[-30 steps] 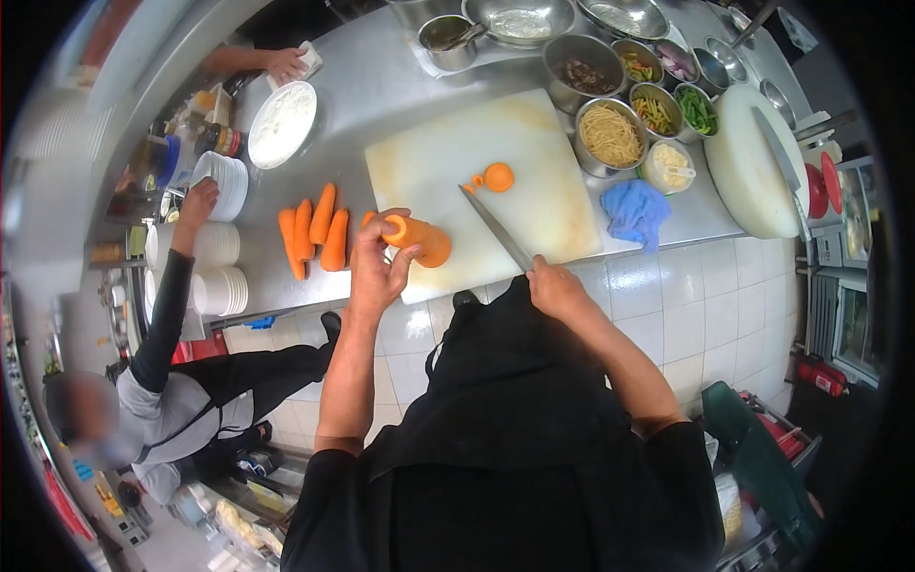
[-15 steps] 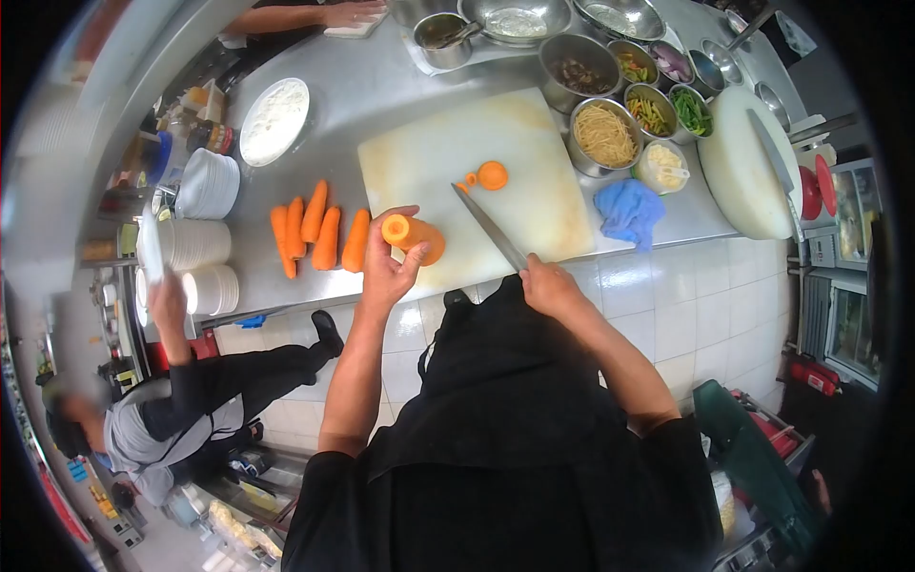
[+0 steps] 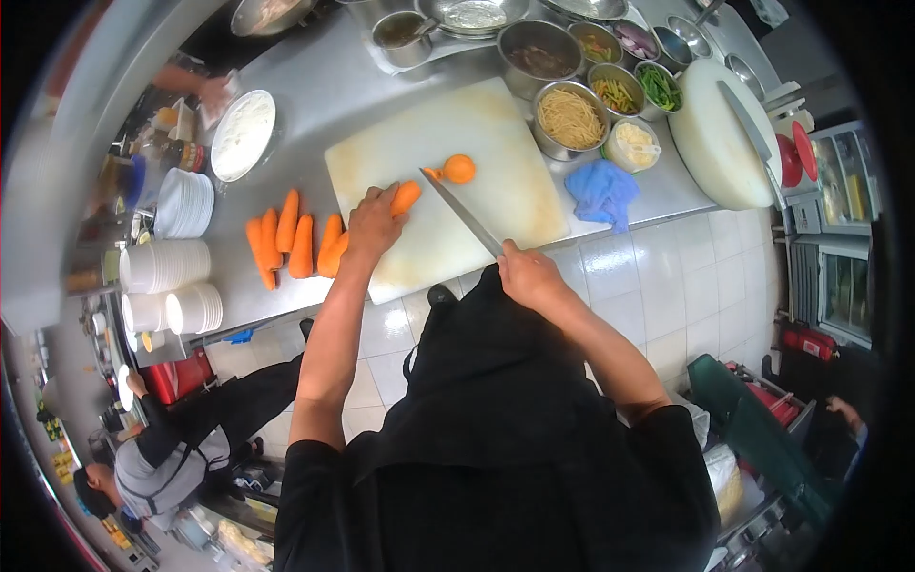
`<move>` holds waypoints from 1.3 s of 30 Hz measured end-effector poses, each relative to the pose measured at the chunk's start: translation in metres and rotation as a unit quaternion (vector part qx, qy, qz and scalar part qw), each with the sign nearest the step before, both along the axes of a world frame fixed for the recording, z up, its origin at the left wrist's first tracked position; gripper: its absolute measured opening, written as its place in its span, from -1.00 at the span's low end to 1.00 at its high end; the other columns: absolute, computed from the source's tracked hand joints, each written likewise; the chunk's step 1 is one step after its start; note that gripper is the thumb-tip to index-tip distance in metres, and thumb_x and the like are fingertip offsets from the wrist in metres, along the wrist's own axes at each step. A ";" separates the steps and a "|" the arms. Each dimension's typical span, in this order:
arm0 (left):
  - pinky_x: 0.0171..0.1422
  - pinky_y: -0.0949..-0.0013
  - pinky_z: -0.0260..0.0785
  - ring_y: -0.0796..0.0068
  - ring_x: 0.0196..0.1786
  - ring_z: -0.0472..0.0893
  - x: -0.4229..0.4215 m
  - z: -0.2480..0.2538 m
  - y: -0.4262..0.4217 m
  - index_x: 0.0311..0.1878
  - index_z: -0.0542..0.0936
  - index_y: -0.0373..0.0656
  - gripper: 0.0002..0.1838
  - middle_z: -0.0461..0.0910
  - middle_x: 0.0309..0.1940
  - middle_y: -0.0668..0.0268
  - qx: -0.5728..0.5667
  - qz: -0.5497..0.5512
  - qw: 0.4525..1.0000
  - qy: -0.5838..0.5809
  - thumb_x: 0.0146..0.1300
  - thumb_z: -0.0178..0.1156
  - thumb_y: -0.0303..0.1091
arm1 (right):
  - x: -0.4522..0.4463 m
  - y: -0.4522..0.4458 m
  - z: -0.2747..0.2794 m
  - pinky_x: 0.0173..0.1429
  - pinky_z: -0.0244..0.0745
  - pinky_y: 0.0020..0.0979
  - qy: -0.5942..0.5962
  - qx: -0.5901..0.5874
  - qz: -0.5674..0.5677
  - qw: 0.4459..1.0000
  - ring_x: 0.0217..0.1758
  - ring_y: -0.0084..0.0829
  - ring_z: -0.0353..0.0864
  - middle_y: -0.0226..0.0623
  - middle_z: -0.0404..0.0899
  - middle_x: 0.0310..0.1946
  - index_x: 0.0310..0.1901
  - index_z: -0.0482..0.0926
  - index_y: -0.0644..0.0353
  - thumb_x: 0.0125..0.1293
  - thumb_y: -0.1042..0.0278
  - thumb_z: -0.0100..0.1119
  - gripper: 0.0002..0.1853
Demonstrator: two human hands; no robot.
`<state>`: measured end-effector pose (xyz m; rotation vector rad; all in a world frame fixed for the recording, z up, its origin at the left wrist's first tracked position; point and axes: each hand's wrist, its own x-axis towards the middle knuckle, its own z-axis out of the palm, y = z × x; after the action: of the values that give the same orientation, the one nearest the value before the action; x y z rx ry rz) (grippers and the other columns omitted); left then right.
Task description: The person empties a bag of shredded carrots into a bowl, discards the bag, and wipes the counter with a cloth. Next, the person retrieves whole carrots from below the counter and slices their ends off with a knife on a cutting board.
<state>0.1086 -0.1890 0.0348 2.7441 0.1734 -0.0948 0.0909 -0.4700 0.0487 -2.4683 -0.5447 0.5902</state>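
Note:
My left hand (image 3: 375, 227) is closed over a carrot (image 3: 407, 197) lying on the white cutting board (image 3: 496, 110). Only the carrot's end shows past the fingers. In my right hand (image 3: 530, 274) is the handle of a kitchen knife (image 3: 464, 218), its blade slanting across the board with the tip near the carrot's end. Just beyond the tip lie a round carrot end piece (image 3: 459, 170) and a smaller bit (image 3: 434, 174). Left of the board, several whole carrots (image 3: 287, 221) rest on the steel counter, some close to my left wrist.
A blue cloth (image 3: 601, 192) lies right of the board, by a bowl of yellowish strips (image 3: 571, 118) and several steel containers. A cleaver (image 3: 743, 119) rests on a round board (image 3: 703, 138). Stacked bowls (image 3: 164, 265) and a white plate (image 3: 243, 135) stand left. Other people work nearby.
My left hand has lowered the carrot from a raised, upright hold onto the board, turning its back upward. The knife stays in my right hand. The view has shifted; the person at left moved.

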 end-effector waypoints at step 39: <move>0.27 0.17 0.40 0.23 0.23 0.47 -0.026 0.038 0.017 0.09 0.15 -0.07 -0.43 0.43 0.21 0.05 -0.337 -0.068 0.888 -0.305 0.18 0.29 -0.60 | 0.028 0.014 -0.006 -0.44 0.55 -0.09 0.202 -0.005 0.016 0.979 -0.63 -0.05 0.58 0.15 0.59 -0.41 -0.16 0.39 0.41 0.43 0.23 -0.09 -0.69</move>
<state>0.0829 -0.1718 0.0733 1.9628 -0.1980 0.5628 0.1190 -0.4558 0.0425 -2.2625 -0.4177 1.0753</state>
